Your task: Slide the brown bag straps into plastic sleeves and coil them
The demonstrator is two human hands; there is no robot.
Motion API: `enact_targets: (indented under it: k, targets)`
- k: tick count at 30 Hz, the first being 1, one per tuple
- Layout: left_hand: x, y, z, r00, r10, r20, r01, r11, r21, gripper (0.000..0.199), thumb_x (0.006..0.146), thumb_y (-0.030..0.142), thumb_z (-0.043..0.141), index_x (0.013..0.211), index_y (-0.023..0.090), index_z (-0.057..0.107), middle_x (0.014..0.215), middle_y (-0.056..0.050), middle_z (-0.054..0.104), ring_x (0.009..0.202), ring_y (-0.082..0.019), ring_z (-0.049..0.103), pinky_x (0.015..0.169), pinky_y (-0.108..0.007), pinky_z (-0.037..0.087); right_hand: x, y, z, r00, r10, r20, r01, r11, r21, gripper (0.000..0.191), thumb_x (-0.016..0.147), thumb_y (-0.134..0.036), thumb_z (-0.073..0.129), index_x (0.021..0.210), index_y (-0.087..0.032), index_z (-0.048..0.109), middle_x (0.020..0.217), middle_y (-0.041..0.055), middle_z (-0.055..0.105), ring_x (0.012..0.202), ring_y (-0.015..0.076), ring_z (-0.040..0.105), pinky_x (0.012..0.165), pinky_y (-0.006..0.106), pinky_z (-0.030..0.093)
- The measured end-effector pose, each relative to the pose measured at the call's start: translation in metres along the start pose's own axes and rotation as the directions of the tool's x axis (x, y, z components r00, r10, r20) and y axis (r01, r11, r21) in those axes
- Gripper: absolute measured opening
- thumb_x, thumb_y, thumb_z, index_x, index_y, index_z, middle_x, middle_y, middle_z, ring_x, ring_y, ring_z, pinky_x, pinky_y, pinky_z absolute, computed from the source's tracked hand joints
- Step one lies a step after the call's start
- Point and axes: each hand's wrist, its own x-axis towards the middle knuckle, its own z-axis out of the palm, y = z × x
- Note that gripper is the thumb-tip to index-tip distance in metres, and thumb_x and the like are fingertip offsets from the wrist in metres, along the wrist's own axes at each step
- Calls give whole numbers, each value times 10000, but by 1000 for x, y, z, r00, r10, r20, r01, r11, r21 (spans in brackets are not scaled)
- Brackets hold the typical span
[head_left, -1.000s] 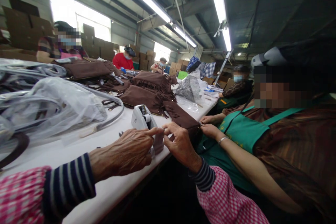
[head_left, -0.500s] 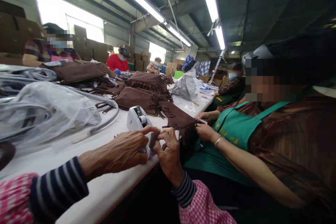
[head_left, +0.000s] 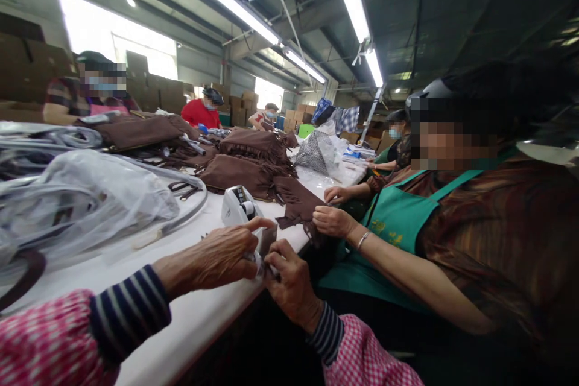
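Observation:
My left hand (head_left: 217,256) reaches in from the left above the table's front edge, its index finger stretched over a brown strip (head_left: 268,237) and its other fingers curled round that piece. Close on its right, my right hand (head_left: 292,280) has its fingers bent and pressed together at the strip's lower end, where something small and pale shows. Just behind my left hand stands a white device (head_left: 238,205) with a dark top panel. Brown fringed bags (head_left: 237,174) lie beyond it on the white table (head_left: 176,338).
Clear plastic bags (head_left: 108,187) and grey tubing cover the table's left side. At the right, a co-worker in a green apron (head_left: 393,217) handles a brown fringed piece (head_left: 298,200). Several other people sit farther back.
My right hand has moved down along the strip, its fingers now more curled. The co-worker's hands and brown piece have shifted left. The view has turned slightly.

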Motion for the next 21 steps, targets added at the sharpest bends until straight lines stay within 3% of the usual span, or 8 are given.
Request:
enact_targets:
  k: [2, 4, 7, 10, 12, 14, 21]
  targets:
    - [0, -1, 1, 999, -14, 42, 14, 1000, 2, 109, 746, 237, 582, 710, 174, 663, 1272, -82, 696, 688, -189, 638, 640, -352, 416, -2, -1, -8, 992, 122, -24, -119, 990, 77, 135, 822, -74, 586, 782, -186, 650, 864, 41, 606, 846, 190, 598, 753, 299, 476]
    - [-5, 0, -1, 998, -23, 53, 23, 1000, -13, 137, 778, 258, 587, 762, 173, 693, 1390, -85, 647, 757, -205, 656, 684, -350, 448, -2, -2, -17, 945, 327, -18, -315, 921, 232, 105, 813, -125, 630, 731, -183, 660, 775, 16, 606, 710, 157, 571, 648, 271, 452]
    - [-24, -1, -8, 1000, -19, 7, 19, 996, -82, 210, 858, 343, 590, 847, 186, 728, 1531, -68, 543, 875, -226, 677, 789, -342, 496, -4, -7, -24, 801, 586, 123, -562, 665, 491, 79, 791, -208, 686, 725, -166, 696, 641, -19, 588, 493, 95, 452, 464, 229, 327]
    - [-57, -8, -13, 994, -77, -73, 61, 977, -203, 290, 928, 453, 562, 963, 235, 751, 1566, -32, 494, 1023, -261, 673, 893, -343, 514, -9, -19, -25, 715, 664, 220, -619, 454, 640, 108, 763, -252, 726, 749, -145, 719, 582, -23, 590, 454, 78, 456, 431, 202, 293]
    - [-81, -15, -10, 978, -157, -136, 112, 949, -294, 325, 946, 517, 545, 1013, 278, 755, 1512, -14, 538, 1103, -282, 648, 928, -341, 514, -9, -32, -23, 708, 658, 257, -615, 396, 682, 127, 744, -263, 746, 746, -138, 720, 581, -20, 605, 434, 67, 457, 415, 191, 278]
    - [-102, -23, -1, 951, -242, -192, 161, 919, -359, 350, 945, 568, 545, 996, 292, 753, 1402, -18, 608, 1139, -295, 624, 938, -335, 506, -4, -46, -19, 722, 631, 285, -612, 391, 687, 135, 736, -264, 754, 734, -133, 720, 566, -21, 607, 403, 52, 431, 397, 186, 251]
    - [-152, -42, 33, 818, -466, -336, 210, 787, -581, 407, 949, 607, 536, 849, 239, 681, 1112, -43, 662, 1000, -270, 610, 857, -343, 448, 33, -93, 15, 802, 499, 328, -582, 530, 616, 130, 736, -263, 747, 712, -139, 718, 539, -22, 604, 388, 56, 424, 396, 195, 277]
